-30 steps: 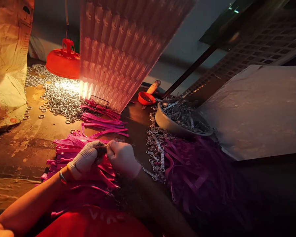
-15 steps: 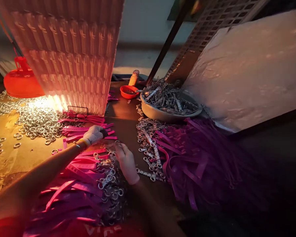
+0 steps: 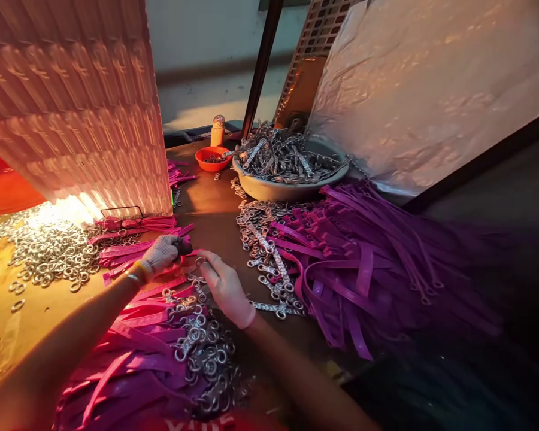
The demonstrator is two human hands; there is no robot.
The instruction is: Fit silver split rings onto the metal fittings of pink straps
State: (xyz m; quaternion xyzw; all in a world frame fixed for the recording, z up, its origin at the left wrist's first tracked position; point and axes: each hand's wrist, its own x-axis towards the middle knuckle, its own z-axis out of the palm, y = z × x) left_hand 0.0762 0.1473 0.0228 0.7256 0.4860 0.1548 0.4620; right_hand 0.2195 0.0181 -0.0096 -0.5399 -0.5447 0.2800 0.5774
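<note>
Worked near a round grey plastic basin (image 3: 273, 190), over flat magenta straps (image 3: 137, 330); pinched a silver metal ring (image 3: 200, 261) between right fingers (image 3: 212, 264); curled left fingers (image 3: 184, 246) inward, contents unclear.

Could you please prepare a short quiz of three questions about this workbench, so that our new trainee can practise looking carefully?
1. True or false: the red bowl is smaller than the basin.

2. Choose one. The basin is heaped with:
a) bottles
b) metal chains
c) gloves

3. Fill in the gap: the pile of loose rings is nearer to the person's ____ hand.

Key:
1. True.
2. b.
3. Left: the left hand is the one nearer to the pile.
</note>
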